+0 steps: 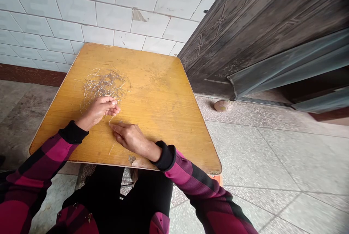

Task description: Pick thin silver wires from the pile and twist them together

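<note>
A tangled heap of thin, silvery wires (105, 84) lies on the left half of the wooden table. My left hand (99, 110) is at the heap's near edge, its thumb and fingers closed in a pinch. Close by, toward the table's front edge, my right hand (131, 137) is closed too. A single thin wire (110, 120) spans the short gap between both hands, and its loose end hangs below my right fingers. Where the wire passes inside the fingers is hidden.
The yellow tabletop (163, 106) has worn edges and stands against a white tiled wall (109, 15). To the right is a dark carved door (218, 37) with a greenish curtain (294, 66). A rounded stone (223, 105) sits on the floor beside it.
</note>
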Available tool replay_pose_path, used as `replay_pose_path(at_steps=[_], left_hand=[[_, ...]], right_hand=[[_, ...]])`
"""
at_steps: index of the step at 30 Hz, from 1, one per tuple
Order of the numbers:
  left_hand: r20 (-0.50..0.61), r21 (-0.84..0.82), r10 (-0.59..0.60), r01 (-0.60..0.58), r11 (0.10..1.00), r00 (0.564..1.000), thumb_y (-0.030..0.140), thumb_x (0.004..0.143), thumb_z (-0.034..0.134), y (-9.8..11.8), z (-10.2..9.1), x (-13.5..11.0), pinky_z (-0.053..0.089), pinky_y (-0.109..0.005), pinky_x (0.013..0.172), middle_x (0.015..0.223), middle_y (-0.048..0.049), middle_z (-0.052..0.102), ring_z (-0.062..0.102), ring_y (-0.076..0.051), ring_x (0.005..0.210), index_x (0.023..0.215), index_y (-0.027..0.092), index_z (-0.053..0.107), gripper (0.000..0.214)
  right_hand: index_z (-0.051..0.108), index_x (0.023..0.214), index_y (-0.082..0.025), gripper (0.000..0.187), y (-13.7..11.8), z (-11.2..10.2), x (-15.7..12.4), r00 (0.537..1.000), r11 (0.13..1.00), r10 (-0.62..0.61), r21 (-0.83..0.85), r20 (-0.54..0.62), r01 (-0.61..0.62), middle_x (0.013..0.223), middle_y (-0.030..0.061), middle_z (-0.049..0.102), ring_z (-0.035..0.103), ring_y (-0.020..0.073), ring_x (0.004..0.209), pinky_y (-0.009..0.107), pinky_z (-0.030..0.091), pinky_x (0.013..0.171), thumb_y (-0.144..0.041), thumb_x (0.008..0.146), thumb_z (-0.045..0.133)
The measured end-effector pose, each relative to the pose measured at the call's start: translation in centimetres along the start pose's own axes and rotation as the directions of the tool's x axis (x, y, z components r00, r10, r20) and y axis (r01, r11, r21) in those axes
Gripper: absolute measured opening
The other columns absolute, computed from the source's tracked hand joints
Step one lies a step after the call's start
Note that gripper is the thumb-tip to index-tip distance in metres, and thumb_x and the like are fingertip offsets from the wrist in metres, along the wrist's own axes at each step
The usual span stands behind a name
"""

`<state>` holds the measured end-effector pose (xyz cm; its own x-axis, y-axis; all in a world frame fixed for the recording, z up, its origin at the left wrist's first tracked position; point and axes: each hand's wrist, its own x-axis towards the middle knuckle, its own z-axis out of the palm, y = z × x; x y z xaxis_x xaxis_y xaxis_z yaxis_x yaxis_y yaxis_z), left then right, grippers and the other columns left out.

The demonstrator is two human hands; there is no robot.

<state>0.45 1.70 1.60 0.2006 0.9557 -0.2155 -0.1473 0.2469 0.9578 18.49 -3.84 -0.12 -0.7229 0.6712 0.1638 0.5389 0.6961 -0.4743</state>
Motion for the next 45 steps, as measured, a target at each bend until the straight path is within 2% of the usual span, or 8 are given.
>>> replay_pose_path(at_steps=[10,17,25,29,34,39,42,45], left_hand=[[-0.003,-0.053,0.001,-0.001,0.999,1.000,0.027,0.079,0.073,0.8,-0.4,0.1,0.052,-0.025,0.062,0.075,-0.0076,0.073,0.066,-0.014,0.063,0.080,0.013,0.063,0.018],[-0.067,-0.131,-0.010,0.001,0.991,0.998,0.017,0.080,0.070,0.7,-0.2,0.2,0.054,-0.024,0.065,0.077,-0.0091,0.074,0.070,-0.015,0.069,0.084,0.011,0.063,0.010],[-0.009,-0.162,0.026,-0.027,0.986,1.000,0.037,0.079,0.074,1.0,-0.8,0.2,0.053,-0.025,0.061,0.079,-0.0079,0.072,0.067,-0.015,0.066,0.091,0.013,0.063,0.029],[0.000,-0.042,0.032,-0.032,0.999,0.999,0.039,0.073,0.078,0.7,0.1,-0.4,0.049,-0.023,0.055,0.080,-0.0042,0.068,0.062,-0.012,0.063,0.086,0.014,0.064,0.032],[0.034,0.200,0.110,-0.114,0.973,0.993,0.036,0.074,0.074,0.0,1.7,-1.1,0.043,-0.021,0.048,0.063,-0.0012,0.061,0.054,-0.010,0.054,0.070,0.014,0.066,0.024],[0.039,0.024,0.031,-0.032,0.999,0.999,0.030,0.072,0.075,-0.4,1.9,-1.1,0.044,-0.021,0.051,0.066,-0.0022,0.063,0.057,-0.010,0.056,0.067,0.014,0.063,0.021],[0.025,-0.043,-0.017,0.018,0.999,1.000,0.031,0.071,0.077,-0.3,1.6,-1.0,0.047,-0.021,0.054,0.068,-0.0033,0.066,0.061,-0.011,0.059,0.073,0.013,0.062,0.023],[0.011,-0.040,-0.012,0.012,0.999,1.000,0.035,0.073,0.077,-0.4,1.4,-0.9,0.050,-0.022,0.056,0.068,-0.0029,0.068,0.064,-0.012,0.058,0.076,0.014,0.059,0.027]], right_hand=[[0.068,0.116,-0.017,0.035,1.1,-0.5,0.3,0.992,0.981,0.125,0.155,-0.022,-0.120,0.108,0.0064,0.074,0.069,0.0173,0.090,0.026,0.049,0.078,-0.007,0.086,0.052],[0.069,0.113,-0.015,0.029,0.6,0.0,0.3,0.993,0.993,0.106,0.062,-0.050,-0.103,0.097,0.0082,0.073,0.066,0.0158,0.077,0.025,0.047,0.069,-0.011,0.090,0.051],[0.072,0.100,-0.016,0.027,1.2,-1.1,0.3,0.976,0.962,0.163,0.244,-0.148,-0.123,0.091,0.0054,0.073,0.065,0.0149,0.078,0.025,0.047,0.074,-0.007,0.085,0.051],[0.069,0.080,-0.016,0.021,2.0,-2.4,0.7,0.942,0.954,0.250,0.223,-0.223,-0.201,0.071,0.0009,0.065,0.057,0.0127,0.066,0.024,0.042,0.067,-0.006,0.082,0.050],[0.060,0.068,-0.017,0.020,2.0,-2.4,0.9,0.955,0.964,0.210,0.207,-0.211,-0.166,0.065,-0.0017,0.057,0.048,0.0099,0.060,0.022,0.037,0.063,-0.004,0.081,0.050],[0.061,0.075,-0.017,0.016,1.6,-1.4,0.7,0.947,0.944,0.235,0.285,-0.217,-0.168,0.069,-0.0013,0.060,0.052,0.0103,0.063,0.022,0.041,0.066,-0.007,0.084,0.052],[0.061,0.090,-0.017,0.008,1.5,-0.6,0.8,0.924,0.804,0.356,0.551,-0.143,-0.224,0.073,-0.0014,0.063,0.058,0.0108,0.064,0.024,0.048,0.068,-0.013,0.085,0.055],[0.055,0.095,-0.017,0.008,1.4,0.4,1.1,0.905,0.429,0.424,0.871,0.042,-0.241,0.080,-0.0003,0.064,0.067,0.0120,0.072,0.027,0.056,0.072,-0.022,0.088,0.057]])
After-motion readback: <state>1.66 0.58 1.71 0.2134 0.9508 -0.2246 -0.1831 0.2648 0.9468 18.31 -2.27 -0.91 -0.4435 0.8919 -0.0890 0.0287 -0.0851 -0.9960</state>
